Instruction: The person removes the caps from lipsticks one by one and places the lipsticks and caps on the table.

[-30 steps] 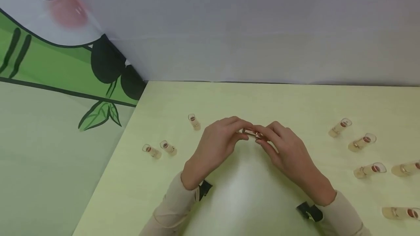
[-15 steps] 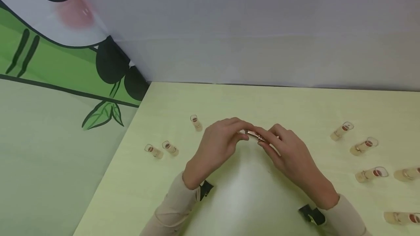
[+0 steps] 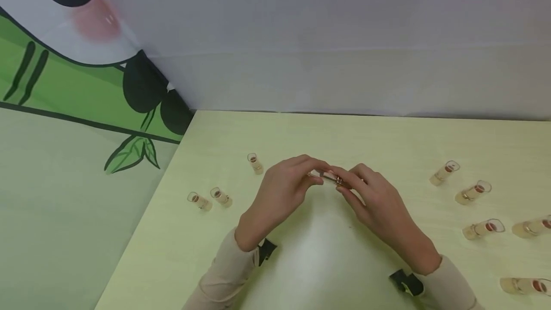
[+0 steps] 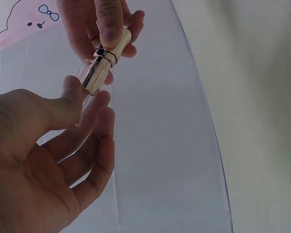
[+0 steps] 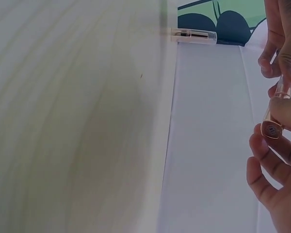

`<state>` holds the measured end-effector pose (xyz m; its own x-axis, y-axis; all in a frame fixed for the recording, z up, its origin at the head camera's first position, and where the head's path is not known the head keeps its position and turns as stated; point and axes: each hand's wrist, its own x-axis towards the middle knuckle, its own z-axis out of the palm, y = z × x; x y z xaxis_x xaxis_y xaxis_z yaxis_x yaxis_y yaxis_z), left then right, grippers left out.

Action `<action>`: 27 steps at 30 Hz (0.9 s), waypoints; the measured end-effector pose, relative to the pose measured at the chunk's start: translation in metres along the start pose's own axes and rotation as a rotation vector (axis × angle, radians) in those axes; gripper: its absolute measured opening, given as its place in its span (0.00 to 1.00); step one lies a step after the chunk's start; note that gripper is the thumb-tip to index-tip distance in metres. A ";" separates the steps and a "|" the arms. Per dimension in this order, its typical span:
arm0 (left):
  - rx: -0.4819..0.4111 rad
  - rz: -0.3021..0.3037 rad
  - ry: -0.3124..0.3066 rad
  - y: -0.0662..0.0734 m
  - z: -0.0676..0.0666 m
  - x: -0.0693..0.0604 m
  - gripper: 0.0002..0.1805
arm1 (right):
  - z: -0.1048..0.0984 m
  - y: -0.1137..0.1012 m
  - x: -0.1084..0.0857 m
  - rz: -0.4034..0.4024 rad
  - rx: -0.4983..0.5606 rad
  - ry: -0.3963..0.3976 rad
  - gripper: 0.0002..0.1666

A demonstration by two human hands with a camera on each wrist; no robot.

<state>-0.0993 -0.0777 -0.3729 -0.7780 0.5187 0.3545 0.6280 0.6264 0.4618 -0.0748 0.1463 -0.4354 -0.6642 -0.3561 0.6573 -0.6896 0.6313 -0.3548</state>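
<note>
Between both hands, above the table, is a small lipstick-like tube with a cream base and a clear cap. The left hand pinches the clear cap between thumb and fingers at one end. At the other end the right hand grips the base; its thumb presses along the side in the left wrist view. The cap surrounds part of the tube's dark and cream middle. In the right wrist view the round base end shows below the right thumb.
Three similar tubes stand at the left of the table, one farther back than the pair. Several more, including one at the back, are spread over the right side. A pale wall rises behind the table.
Both hands keep their hold on the tube, which has tilted slightly down toward the right. The head view has shifted a little.
</note>
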 end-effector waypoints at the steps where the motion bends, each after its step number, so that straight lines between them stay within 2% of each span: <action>1: 0.004 -0.008 -0.001 0.000 -0.001 0.000 0.16 | 0.000 0.000 0.000 0.003 0.001 0.000 0.27; 4: 0.011 -0.045 -0.009 0.000 -0.005 0.000 0.17 | 0.000 0.001 0.000 0.010 0.001 -0.004 0.26; 7: 0.017 -0.077 -0.012 -0.001 -0.009 0.000 0.16 | -0.001 0.002 0.001 0.012 -0.003 -0.008 0.18; 11: 0.029 -0.093 0.008 -0.003 -0.013 0.000 0.15 | -0.002 0.003 0.000 0.028 -0.017 -0.012 0.31; 16: 0.073 -0.103 0.029 -0.008 -0.014 0.000 0.15 | -0.002 0.005 -0.001 0.043 -0.033 -0.007 0.30; 20: 0.082 -0.133 -0.018 -0.015 -0.007 0.001 0.14 | -0.002 0.007 -0.001 0.038 -0.038 0.006 0.31; 27: 0.019 -0.180 -0.131 -0.025 0.009 0.002 0.13 | -0.002 0.008 -0.001 0.036 -0.025 0.015 0.31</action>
<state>-0.1163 -0.0869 -0.3905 -0.8696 0.4676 0.1588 0.4803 0.7260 0.4922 -0.0788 0.1531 -0.4370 -0.6835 -0.3227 0.6547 -0.6581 0.6603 -0.3616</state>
